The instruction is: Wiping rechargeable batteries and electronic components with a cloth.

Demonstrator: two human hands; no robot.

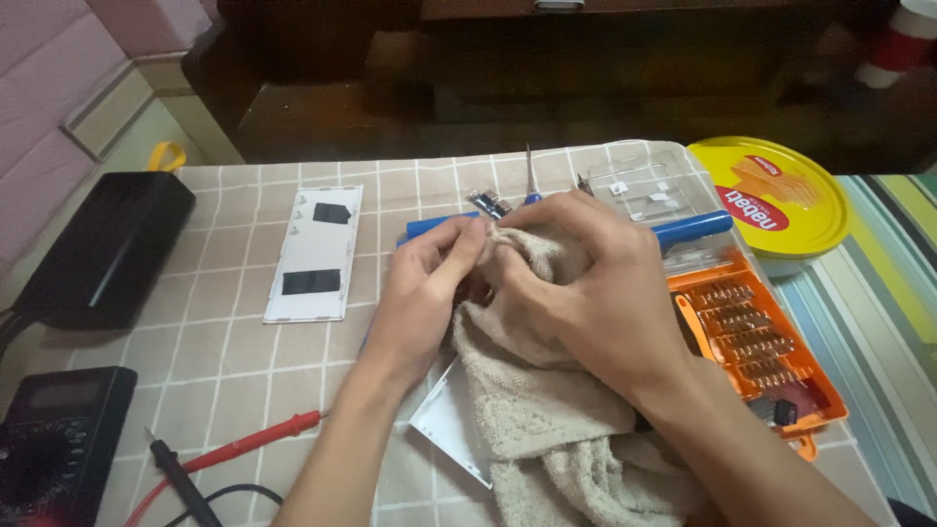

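Head view: both hands, left hand [425,293] & right hand [576,283], pinch beige towel [532,410] tight around small hidden part. Wiping appears midway; white panel [314,254] off, lying left of grip; bit tray [756,342] right.

Layout around the towel [532,410]

Left: panel [314,252], multimeter [54,439]. Right: bit case [756,337]. Behind-right: round tin [781,200]. Beneath: white casing [449,420].

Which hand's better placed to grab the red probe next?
Left, probably. The left hand is nearer the red probe at lower left. The right hand is across the beige towel.
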